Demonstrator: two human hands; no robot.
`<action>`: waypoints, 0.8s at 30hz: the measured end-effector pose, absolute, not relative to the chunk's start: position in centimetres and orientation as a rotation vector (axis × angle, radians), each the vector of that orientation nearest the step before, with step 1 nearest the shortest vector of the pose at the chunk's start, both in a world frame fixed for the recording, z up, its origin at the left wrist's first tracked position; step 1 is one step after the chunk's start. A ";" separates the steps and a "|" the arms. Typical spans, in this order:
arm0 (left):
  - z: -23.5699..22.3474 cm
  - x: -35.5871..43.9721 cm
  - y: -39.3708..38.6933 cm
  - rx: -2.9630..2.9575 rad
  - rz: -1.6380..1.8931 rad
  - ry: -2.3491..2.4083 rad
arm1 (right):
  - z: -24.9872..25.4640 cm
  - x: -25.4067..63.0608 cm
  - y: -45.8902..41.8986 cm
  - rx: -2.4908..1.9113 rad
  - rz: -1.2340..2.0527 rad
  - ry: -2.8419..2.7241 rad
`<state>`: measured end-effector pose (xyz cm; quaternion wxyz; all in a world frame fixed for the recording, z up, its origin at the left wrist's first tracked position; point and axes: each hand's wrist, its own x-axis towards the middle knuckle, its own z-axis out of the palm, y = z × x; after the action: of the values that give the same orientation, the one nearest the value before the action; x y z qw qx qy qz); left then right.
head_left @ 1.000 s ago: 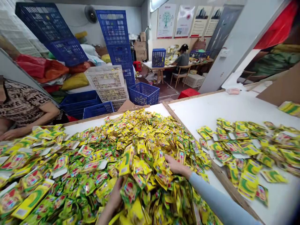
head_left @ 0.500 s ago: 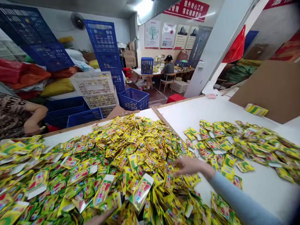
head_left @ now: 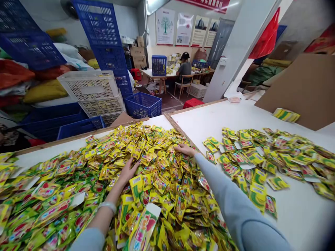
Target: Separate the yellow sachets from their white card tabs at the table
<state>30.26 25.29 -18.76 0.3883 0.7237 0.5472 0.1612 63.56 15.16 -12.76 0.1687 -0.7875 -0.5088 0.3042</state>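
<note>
A large heap of small yellow candy packets (head_left: 162,164) covers the near table. My left hand (head_left: 128,170), with a pale bangle at the wrist, lies on the middle of the heap, fingers spread among the packets. Farther up on the heap's right side, my right hand (head_left: 185,150) reaches with fingers stretched out over the packets; their tips are partly lost among them. I see nothing held in either hand. Closer to me, a printed carton (head_left: 142,228) with a white flap rests on the heap. More cartons (head_left: 54,209) lie among green packets on the left.
A wooden strip (head_left: 178,129) divides the white table. Flat yellow-green cartons (head_left: 258,174) are scattered on its right part (head_left: 206,118), beside a brown cardboard sheet (head_left: 300,90). Blue crates (head_left: 143,104) and white crates (head_left: 90,87) stand beyond the edge. A person (head_left: 185,66) sits farther back.
Both hands have moved forward onto the heap. My left hand came up from the bottom edge; my right hand went farther up and left. The view has shifted slightly, and the co-worker's arm at left has gone out of sight.
</note>
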 end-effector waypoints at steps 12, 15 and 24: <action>-12.9 31.6 15.0 1.712 0.319 0.838 | -10.2 62.1 1.0 -2.158 1.222 -1.338; -12.5 32.8 11.5 1.710 0.254 0.769 | -9.3 60.3 -2.5 -2.157 1.254 -1.335; -10.5 36.1 7.3 1.803 0.027 0.610 | -8.6 60.8 -8.6 -2.275 1.064 -1.500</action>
<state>36.12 7.30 -10.48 0.5802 0.7714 0.2611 0.0116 60.79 -8.58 -8.62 0.1080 -0.7731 -0.5097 0.3617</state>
